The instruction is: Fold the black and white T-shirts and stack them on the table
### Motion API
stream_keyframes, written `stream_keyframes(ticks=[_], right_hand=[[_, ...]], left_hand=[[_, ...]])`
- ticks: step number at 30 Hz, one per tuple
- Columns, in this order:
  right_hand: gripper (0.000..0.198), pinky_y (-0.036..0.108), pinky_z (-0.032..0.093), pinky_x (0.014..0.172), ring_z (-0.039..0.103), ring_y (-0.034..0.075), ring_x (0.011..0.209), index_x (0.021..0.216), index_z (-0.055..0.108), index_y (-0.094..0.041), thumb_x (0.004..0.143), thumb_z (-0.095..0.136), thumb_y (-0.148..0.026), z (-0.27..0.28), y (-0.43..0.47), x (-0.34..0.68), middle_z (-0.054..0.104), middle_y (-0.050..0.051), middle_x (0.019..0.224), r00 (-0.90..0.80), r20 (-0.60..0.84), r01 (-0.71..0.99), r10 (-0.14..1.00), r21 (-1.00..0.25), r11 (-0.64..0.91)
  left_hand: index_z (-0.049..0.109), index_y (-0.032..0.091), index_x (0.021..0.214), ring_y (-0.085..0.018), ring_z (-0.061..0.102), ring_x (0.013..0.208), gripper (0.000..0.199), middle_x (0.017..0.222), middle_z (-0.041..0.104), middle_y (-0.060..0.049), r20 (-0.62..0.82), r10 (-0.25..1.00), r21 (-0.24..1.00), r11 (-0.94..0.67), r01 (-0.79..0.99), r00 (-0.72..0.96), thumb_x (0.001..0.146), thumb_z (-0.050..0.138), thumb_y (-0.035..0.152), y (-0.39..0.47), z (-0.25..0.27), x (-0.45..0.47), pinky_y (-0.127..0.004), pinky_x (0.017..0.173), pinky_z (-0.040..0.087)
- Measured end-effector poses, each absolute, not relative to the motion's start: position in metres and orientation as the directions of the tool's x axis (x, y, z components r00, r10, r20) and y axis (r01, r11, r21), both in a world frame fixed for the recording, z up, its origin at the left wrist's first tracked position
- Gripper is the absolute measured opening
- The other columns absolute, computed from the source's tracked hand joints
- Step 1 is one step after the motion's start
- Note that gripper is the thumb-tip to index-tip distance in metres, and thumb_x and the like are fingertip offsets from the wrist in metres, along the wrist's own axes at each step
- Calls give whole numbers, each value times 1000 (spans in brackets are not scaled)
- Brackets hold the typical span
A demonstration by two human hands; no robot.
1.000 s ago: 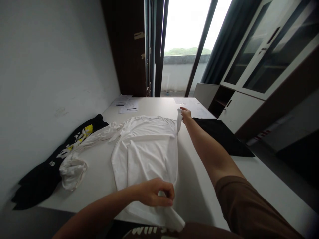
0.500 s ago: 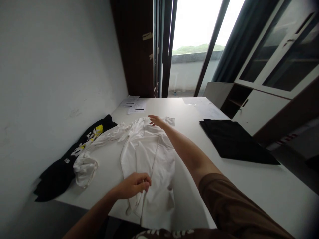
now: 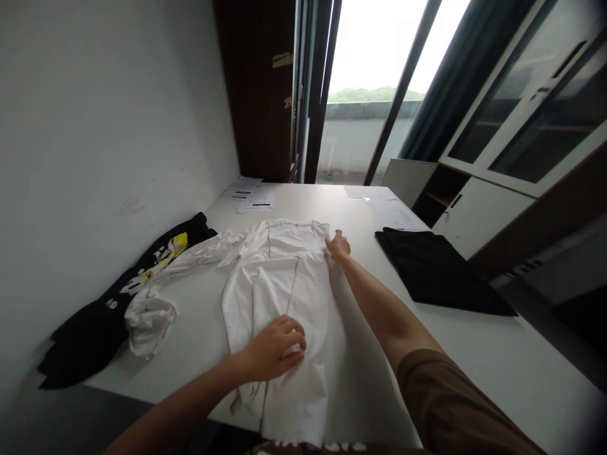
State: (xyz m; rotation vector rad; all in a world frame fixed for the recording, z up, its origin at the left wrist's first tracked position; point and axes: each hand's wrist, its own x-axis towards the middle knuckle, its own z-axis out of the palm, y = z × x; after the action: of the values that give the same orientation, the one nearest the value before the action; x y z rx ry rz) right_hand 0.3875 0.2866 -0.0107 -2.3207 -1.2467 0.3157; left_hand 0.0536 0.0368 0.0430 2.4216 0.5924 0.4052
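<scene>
A white garment with long seams lies spread along the table, its wrinkled sleeve reaching out to the left. At the garment's upper right edge, my right hand is closed with thumb and fingers pinching the cloth. My left hand is over the lower middle of the garment, fingers loosely curled and thumb apart. Nothing shows in its grasp; whether its underside presses on the cloth is hidden.
Along the wall on the left lies a black garment with white and yellow print, partly under the sleeve. A folded black cloth is on the right of the white table. Papers lie at the back; cabinets stand at right.
My right hand has moved right, from above the garment's top to its upper right edge, and has closed there. The top corner lies flatter. My left hand has shifted slightly right over the cloth.
</scene>
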Motion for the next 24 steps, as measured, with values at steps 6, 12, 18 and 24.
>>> stream_keyframes(ticks=[6, 12, 18, 24], right_hand=[[66, 37, 49, 100, 62, 29, 126, 157, 42, -29, 95, 60, -42, -23, 290, 373, 65, 11, 139, 238, -62, 879, 969, -411, -242], [48, 36, 50, 98, 65, 28, 122, 149, 55, -33, 101, 46, -32, -32, 289, 393, 68, 8, 134, 260, 39, 918, 965, -319, -235], [46, 38, 49, 96, 66, 28, 116, 147, 56, -33, 102, 44, -32, -29, 296, 441, 70, 10, 130, 359, 96, 893, 928, -323, -313], [48, 38, 48, 96, 61, 28, 114, 147, 55, -22, 102, 41, -35, -37, 286, 444, 64, 15, 127, 431, 256, 852, 865, -430, -297]], left_hand=[[67, 23, 104, -24, 57, 122, 12, 124, 66, -6, 161, 381, 573, -787, 228, 911, 92, 67, 22, 48, 30, 73, -39, 111, 42], [65, 23, 114, -27, 47, 138, 22, 142, 57, -10, 192, 395, 584, -782, 219, 899, 92, 67, 26, 63, 20, 89, -43, 118, 39], [57, 23, 134, -27, 40, 146, 42, 155, 47, -12, 249, 524, 604, -741, 293, 814, 93, 65, 25, 81, 8, 93, -48, 123, 33], [66, 24, 117, -24, 52, 130, 23, 135, 61, -9, 324, 685, 585, -687, 431, 652, 97, 56, 21, 103, 9, 78, -43, 115, 41]])
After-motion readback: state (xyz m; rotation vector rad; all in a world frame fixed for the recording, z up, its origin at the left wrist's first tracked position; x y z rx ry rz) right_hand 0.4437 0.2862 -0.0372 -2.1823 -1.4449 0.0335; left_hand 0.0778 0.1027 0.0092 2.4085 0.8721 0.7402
